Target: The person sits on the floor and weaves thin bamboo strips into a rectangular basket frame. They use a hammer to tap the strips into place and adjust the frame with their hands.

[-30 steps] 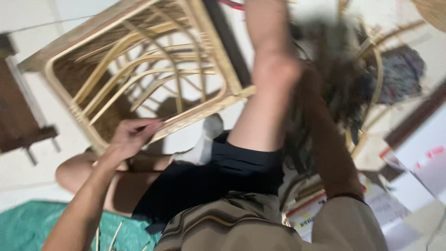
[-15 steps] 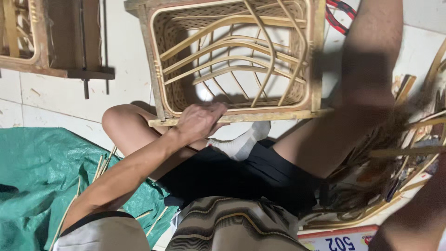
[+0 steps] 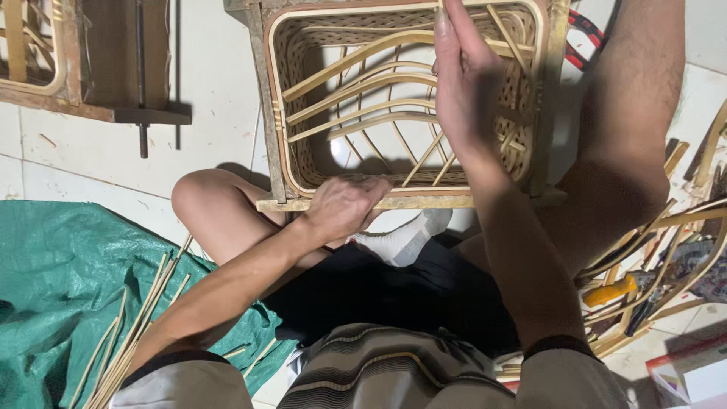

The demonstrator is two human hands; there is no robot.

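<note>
Left hand (image 3: pixel 344 206) is gripping the rattan frame's (image 3: pixel 409 203) near rail; right hand (image 3: pixel 463 79), fingers extended, is reaching among the bent strips (image 3: pixel 356 113), likely seating one next.

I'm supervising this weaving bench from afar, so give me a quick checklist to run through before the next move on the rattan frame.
1. Left hand steadies the rattan frame's near edge: ok.
2. Right hand is inside the frame, at the curved strips: ok.
3. Right hand grips a strip: cannot tell.
4. Frame braced between the legs: ok.
5. Spare strips lie on the green tarp by the left arm: ok.
6. Orange-handled tool free of clutter: not ok.
</note>
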